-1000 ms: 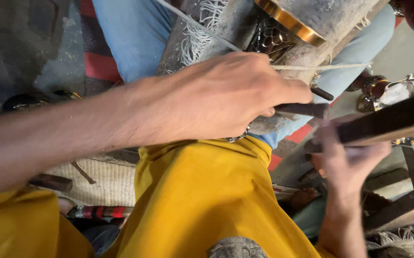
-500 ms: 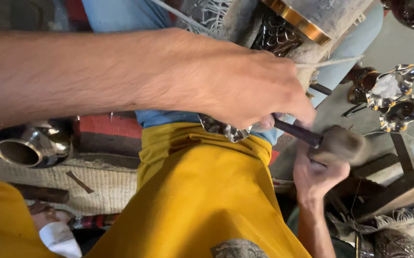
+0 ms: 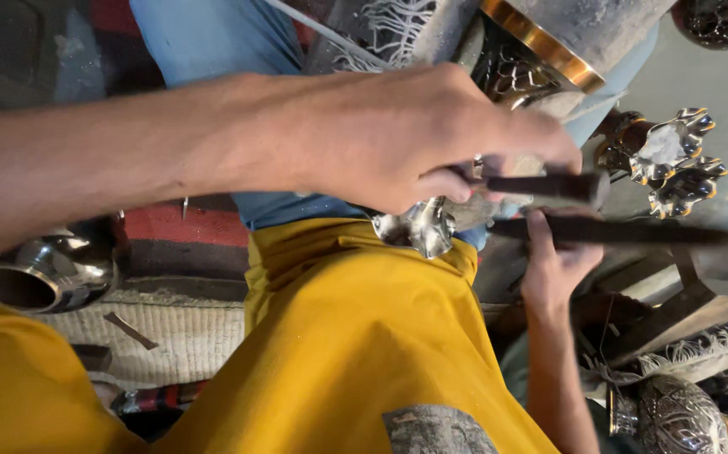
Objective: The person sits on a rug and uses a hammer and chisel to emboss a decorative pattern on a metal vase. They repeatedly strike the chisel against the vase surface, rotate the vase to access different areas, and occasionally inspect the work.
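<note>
While the yellow cloth (image 3: 356,353) fills the lower middle of the head view, draped over the person's leg, a large engraved metal vessel with a gold band (image 3: 540,42) lies across the top, resting on blue fabric (image 3: 213,42). Left hand (image 3: 406,134) reaches in from the left edge across the frame; its fingers are clenched around a dark rod-like tool (image 3: 549,185) and seem also to press a small shiny scalloped metal piece (image 3: 423,225), which sits just under the fist at the upper edge of the yellow cloth. Right hand (image 3: 557,261) comes up from below, fingers wrapped around a long dark handle (image 3: 616,231) that runs to the right and is motion-blurred; its far end cannot be made out. Rod and handle lie near each other, roughly parallel. At left, a polished metal pot (image 3: 44,269) lies on its side on a woven mat (image 3: 145,328). At right, two silver flower-shaped fittings (image 3: 675,160) sit close together. Lower right, an embossed round vessel (image 3: 667,416).
</note>
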